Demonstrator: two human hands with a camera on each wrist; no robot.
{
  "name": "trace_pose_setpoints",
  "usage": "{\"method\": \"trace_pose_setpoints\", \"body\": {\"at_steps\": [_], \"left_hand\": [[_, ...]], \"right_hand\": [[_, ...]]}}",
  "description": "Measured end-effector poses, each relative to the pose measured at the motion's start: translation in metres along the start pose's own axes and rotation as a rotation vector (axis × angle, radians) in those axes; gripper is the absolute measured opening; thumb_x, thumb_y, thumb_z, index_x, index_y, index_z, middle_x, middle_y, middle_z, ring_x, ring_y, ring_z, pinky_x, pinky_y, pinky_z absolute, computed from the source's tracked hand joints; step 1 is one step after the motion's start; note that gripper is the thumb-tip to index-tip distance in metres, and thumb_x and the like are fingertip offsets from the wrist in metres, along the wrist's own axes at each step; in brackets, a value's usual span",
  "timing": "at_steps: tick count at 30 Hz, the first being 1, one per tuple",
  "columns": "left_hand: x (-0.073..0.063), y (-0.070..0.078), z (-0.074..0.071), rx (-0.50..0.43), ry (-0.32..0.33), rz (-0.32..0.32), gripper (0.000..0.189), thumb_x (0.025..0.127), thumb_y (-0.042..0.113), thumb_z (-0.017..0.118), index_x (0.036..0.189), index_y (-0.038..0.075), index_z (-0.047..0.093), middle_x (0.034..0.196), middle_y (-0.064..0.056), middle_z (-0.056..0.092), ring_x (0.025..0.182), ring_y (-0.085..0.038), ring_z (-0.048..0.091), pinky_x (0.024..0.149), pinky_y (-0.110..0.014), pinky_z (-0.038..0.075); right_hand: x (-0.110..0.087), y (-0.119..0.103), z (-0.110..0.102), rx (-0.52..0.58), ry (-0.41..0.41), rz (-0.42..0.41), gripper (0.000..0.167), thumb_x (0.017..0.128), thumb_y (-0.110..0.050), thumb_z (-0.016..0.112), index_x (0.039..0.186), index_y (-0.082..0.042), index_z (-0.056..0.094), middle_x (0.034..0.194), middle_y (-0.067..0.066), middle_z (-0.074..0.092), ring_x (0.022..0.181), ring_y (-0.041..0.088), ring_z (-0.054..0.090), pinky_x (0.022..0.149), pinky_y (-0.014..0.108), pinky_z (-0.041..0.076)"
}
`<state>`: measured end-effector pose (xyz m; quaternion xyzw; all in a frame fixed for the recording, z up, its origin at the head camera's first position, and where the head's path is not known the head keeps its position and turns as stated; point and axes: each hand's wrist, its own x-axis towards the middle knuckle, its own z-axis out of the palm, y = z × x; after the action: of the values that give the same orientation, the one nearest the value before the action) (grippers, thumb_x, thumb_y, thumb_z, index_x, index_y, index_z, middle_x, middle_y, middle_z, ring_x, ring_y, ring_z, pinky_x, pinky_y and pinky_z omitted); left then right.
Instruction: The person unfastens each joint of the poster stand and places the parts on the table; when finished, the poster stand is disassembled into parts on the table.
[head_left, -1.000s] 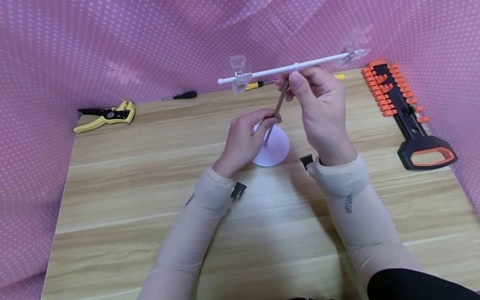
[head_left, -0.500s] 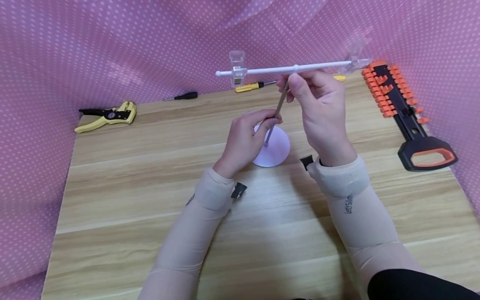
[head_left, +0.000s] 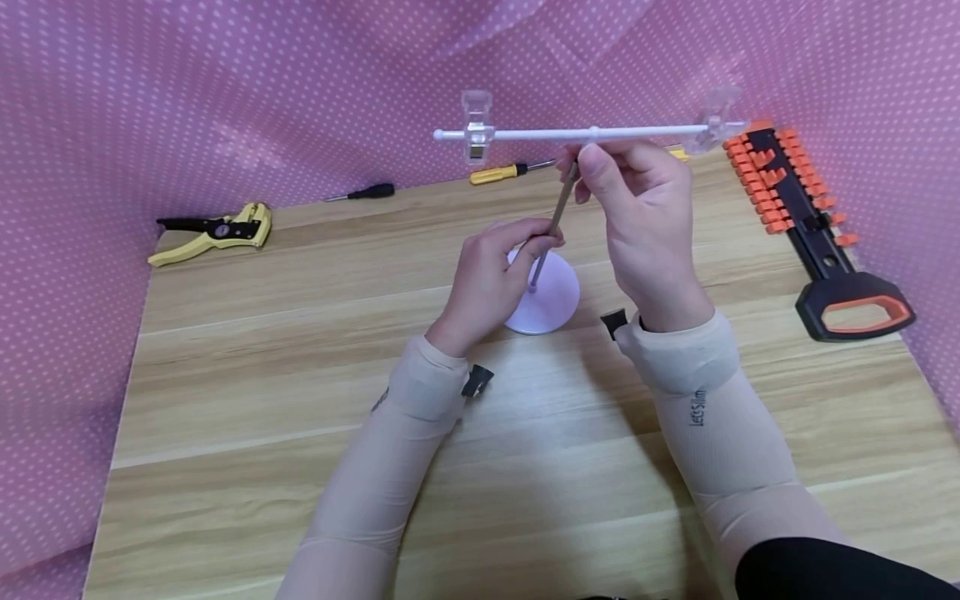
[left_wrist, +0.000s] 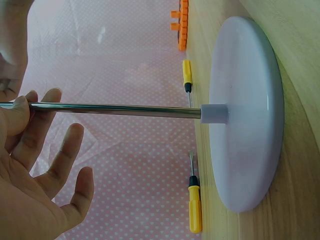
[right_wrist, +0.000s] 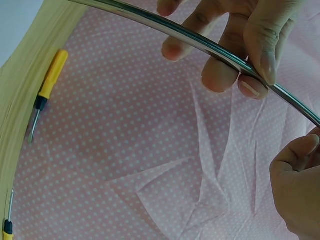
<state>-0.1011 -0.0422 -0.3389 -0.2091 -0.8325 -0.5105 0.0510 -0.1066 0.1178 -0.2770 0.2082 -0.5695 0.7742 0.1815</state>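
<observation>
A: "And our left hand (head_left: 491,275) pinches the metal pole (head_left: 564,196) between thumb and fingertip, other fingers loosely spread!"
B: "Our right hand (head_left: 648,225) is curled in at the top; it seems to grip the white bar (head_left: 543,135) mid-length, though fingers hide the join."
A: "Down on the desk (head_left: 262,375) we see the round base (head_left: 558,304), the pole's foot set in it."
B: "Clear clips (head_left: 477,127) near both bar ends!"
</observation>
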Motion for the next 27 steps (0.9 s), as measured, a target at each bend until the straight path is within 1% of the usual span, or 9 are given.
{"method": "trace_pose_setpoints", "body": {"at_steps": [3,6,12,18,20,24,27], "left_hand": [[0.000,0.000,0.000,0.003,-0.001,0.001,0.024,0.106,0.021,0.066,0.122,0.009,0.079,0.113,-0.002,0.082,0.115,-0.014,0.073,0.098,-0.029,0.054],[0.001,0.000,0.000,0.003,-0.004,-0.004,0.024,0.106,0.022,0.066,0.122,0.010,0.079,0.113,-0.001,0.082,0.115,-0.014,0.073,0.099,-0.029,0.054],[0.001,-0.001,0.000,0.016,-0.008,-0.031,0.025,0.105,0.025,0.066,0.121,0.012,0.080,0.113,0.001,0.081,0.116,-0.012,0.072,0.099,-0.031,0.053],[0.000,0.000,0.000,0.032,0.003,-0.043,0.024,0.105,0.025,0.066,0.120,0.013,0.080,0.113,0.001,0.081,0.116,-0.012,0.071,0.101,-0.031,0.053],[0.000,0.000,0.000,0.027,0.011,-0.035,0.024,0.105,0.025,0.067,0.120,0.012,0.080,0.112,0.001,0.082,0.115,-0.012,0.071,0.101,-0.030,0.053],[0.000,-0.001,0.000,0.015,0.024,-0.014,0.024,0.104,0.024,0.068,0.119,0.010,0.080,0.111,0.000,0.082,0.113,-0.013,0.071,0.099,-0.030,0.053],[0.000,-0.002,0.000,0.012,0.032,-0.001,0.023,0.104,0.022,0.068,0.118,0.009,0.081,0.111,-0.001,0.082,0.112,-0.014,0.071,0.098,-0.030,0.053]], "right_hand": [[0.000,-0.001,-0.001,-0.010,0.010,0.004,0.014,0.101,-0.015,0.073,0.098,-0.003,0.080,0.089,0.005,0.076,0.083,0.018,0.068,0.069,0.027,0.051],[0.001,-0.001,-0.001,-0.010,0.021,0.011,0.012,0.103,-0.005,0.069,0.099,-0.002,0.080,0.089,0.006,0.077,0.083,0.017,0.068,0.070,0.027,0.051],[0.003,-0.001,-0.002,0.011,0.050,0.031,0.012,0.101,-0.009,0.073,0.099,0.000,0.080,0.091,0.007,0.077,0.084,0.017,0.067,0.070,0.026,0.051],[0.006,0.000,-0.007,0.020,0.104,0.042,0.015,0.098,-0.013,0.078,0.098,0.002,0.079,0.090,0.009,0.077,0.080,0.017,0.069,0.069,0.026,0.052],[0.007,0.001,-0.010,0.009,0.122,0.041,0.014,0.098,-0.012,0.078,0.098,0.002,0.078,0.091,0.011,0.078,0.080,0.018,0.070,0.069,0.026,0.052],[0.011,0.002,-0.018,-0.020,0.156,0.037,0.009,0.099,-0.005,0.074,0.098,0.003,0.078,0.091,0.012,0.077,0.081,0.020,0.071,0.070,0.027,0.052],[0.014,0.002,-0.021,0.002,0.179,0.043,0.009,0.100,-0.003,0.072,0.098,0.004,0.078,0.090,0.013,0.076,0.081,0.021,0.070,0.070,0.028,0.052]]}}
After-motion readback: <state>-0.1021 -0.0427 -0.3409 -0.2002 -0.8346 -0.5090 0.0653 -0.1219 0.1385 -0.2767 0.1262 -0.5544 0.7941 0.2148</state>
